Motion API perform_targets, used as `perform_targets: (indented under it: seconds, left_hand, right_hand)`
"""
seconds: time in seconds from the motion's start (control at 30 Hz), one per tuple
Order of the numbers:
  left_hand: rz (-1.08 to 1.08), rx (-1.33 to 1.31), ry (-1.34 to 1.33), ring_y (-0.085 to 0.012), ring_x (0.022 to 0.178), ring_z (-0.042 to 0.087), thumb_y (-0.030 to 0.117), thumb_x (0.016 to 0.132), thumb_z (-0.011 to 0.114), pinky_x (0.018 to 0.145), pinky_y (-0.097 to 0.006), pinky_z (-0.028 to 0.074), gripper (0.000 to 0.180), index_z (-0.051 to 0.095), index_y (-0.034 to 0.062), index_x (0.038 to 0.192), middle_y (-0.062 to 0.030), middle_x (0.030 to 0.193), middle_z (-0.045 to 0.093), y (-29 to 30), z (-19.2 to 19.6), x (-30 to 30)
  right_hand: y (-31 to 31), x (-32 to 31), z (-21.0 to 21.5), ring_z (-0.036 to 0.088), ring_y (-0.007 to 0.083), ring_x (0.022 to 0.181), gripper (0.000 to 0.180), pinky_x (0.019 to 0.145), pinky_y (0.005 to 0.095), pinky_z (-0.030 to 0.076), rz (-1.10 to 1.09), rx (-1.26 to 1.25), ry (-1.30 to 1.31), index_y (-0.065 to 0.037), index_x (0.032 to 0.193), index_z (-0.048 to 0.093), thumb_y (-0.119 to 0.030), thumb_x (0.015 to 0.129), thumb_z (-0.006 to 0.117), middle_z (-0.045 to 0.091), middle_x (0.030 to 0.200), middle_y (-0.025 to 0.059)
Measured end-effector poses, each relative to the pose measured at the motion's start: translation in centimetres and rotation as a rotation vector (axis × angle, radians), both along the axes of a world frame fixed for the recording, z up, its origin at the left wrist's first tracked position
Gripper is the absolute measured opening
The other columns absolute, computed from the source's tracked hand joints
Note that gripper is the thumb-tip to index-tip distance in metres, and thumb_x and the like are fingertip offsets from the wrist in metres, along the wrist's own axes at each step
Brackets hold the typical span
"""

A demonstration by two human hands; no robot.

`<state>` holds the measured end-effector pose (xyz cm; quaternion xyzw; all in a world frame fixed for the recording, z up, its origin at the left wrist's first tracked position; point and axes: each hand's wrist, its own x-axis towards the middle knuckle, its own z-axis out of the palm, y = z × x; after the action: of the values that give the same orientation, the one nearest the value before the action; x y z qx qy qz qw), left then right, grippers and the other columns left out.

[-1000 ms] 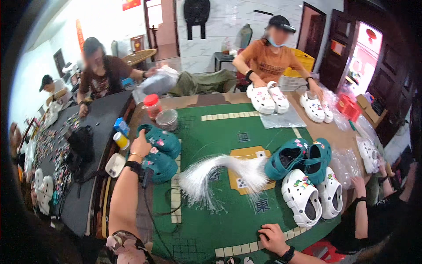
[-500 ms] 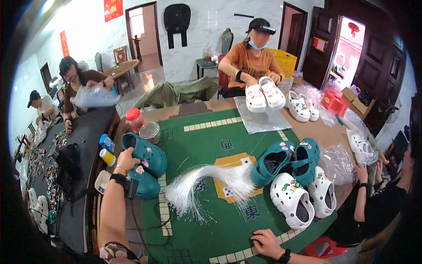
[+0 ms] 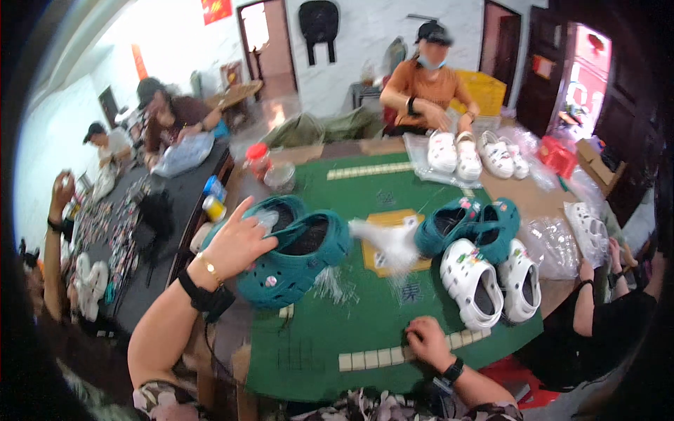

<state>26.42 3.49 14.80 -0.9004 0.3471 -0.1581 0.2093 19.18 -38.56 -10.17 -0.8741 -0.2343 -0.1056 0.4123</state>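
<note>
My left hand (image 3: 235, 242) grips a pair of teal clogs (image 3: 295, 277) at their heel side and holds them tilted over the left of the green mat. A small pink charm shows on the nearer clog; something translucent is by my fingers. My right hand (image 3: 430, 342) rests at the mat's near edge, fingers loosely bent and nothing in them. Between the hands lies a blurred bundle of thin white plastic strands (image 3: 390, 242). To its right stand another teal clog pair (image 3: 467, 226) and a white clog pair (image 3: 472, 288), decorated with charms.
Across the table, a person in an orange top (image 3: 432, 95) has hands by white clogs (image 3: 455, 156). A clear plastic bag (image 3: 551, 245) lies right of the mat. A red-lidded jar (image 3: 258, 161) and yellow bottle (image 3: 213, 208) stand left. Other people work at both sides.
My left hand has lifted the teal clogs and brought them right and nearer. My right hand's fingers have bent more. The person opposite has set the white clogs down. The view has shifted.
</note>
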Motion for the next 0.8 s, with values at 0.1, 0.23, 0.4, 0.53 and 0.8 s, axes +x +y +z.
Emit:
perform_targets:
  seconds: [0.1,0.23,0.4,0.53,0.8]
  left_hand:
    - [-0.147,0.073,-0.022,-0.0189,0.087,0.056,0.012,0.069,0.058,0.113,-0.049,0.028,0.008,0.052,0.0156,0.072,0.0,0.069,0.047,-3.6,0.1,-3.5]
    - [-0.243,0.111,0.051,-0.0188,0.101,0.056,0.016,0.071,0.057,0.114,-0.048,0.027,0.006,0.052,0.0135,0.067,-0.0009,0.078,0.056,-4.8,-4.7,-7.9]
    - [-0.098,-0.033,0.236,-0.0238,0.118,0.05,0.016,0.071,0.058,0.114,-0.049,0.026,0.011,0.063,0.0123,0.08,-0.005,0.109,0.06,-3.1,-11.0,-12.5]
    - [0.137,-0.525,0.193,-0.0297,0.124,0.046,0.008,0.07,0.063,0.108,-0.049,0.033,0.027,0.067,0.0113,0.096,-0.0102,0.125,0.054,-2.5,-13.3,-17.2]
    - [0.504,-1.012,0.218,-0.0536,0.138,0.013,0.037,0.054,0.089,0.11,-0.056,0.021,0.071,0.063,0.0096,0.115,-0.0338,0.149,0.013,-9.4,-18.2,-24.2]
  right_hand:
    - [-0.1,1.0,1.1,0.061,0.02,0.076,0.01,0.069,0.0308,0.049,-0.047,0.134,0.272,-0.002,0.088,0.067,-0.007,0.08,0.064,0.063,0.086,0.0105]
    - [2.3,2.2,3.5,0.058,0.0113,0.071,0.013,0.064,0.0262,0.047,0.042,0.213,0.366,-0.001,0.093,0.067,-0.009,0.084,0.062,0.062,0.081,0.0049]
    - [6.4,2.1,5.6,0.058,0.0137,0.07,0.018,0.065,0.0274,0.047,0.197,0.172,0.451,-0.001,0.098,0.066,-0.013,0.086,0.063,0.062,0.088,0.0071]
    - [9.5,2.8,6.7,0.058,0.0182,0.084,0.032,0.07,0.0298,0.049,0.246,0.137,0.371,-0.004,0.112,0.06,-0.015,0.082,0.066,0.057,0.106,0.0098]
    - [12.3,5.0,5.6,0.046,0.0472,0.119,0.027,0.099,0.0467,0.041,0.607,-0.144,-0.131,-0.01,0.097,0.06,-0.02,0.075,0.071,0.039,0.137,0.0312]
